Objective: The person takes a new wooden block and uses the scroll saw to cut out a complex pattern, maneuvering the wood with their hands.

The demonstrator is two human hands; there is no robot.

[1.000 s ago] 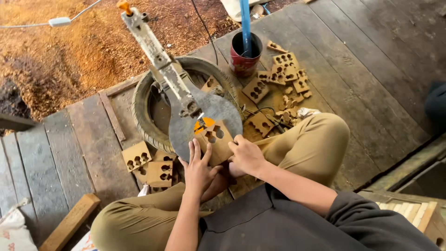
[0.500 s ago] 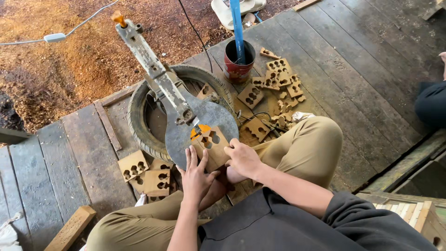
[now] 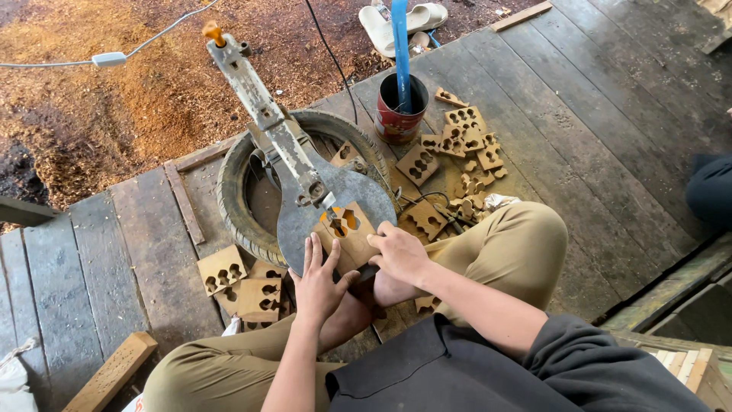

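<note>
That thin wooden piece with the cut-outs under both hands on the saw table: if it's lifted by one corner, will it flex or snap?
The wooden piece looks thin and flat, so probably light and fairly stiff. Its cut-out holes leave narrow bridges, so it may crack there if levered by a corner. Both the left hand and right hand press it flat on the metal saw table, which suggests it slides easily.

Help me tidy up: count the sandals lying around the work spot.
1 for certain: a pale sandal on the sawdust at the top edge, behind the red can with the blue stick. A second may lie beneath it, partly hidden.
</note>
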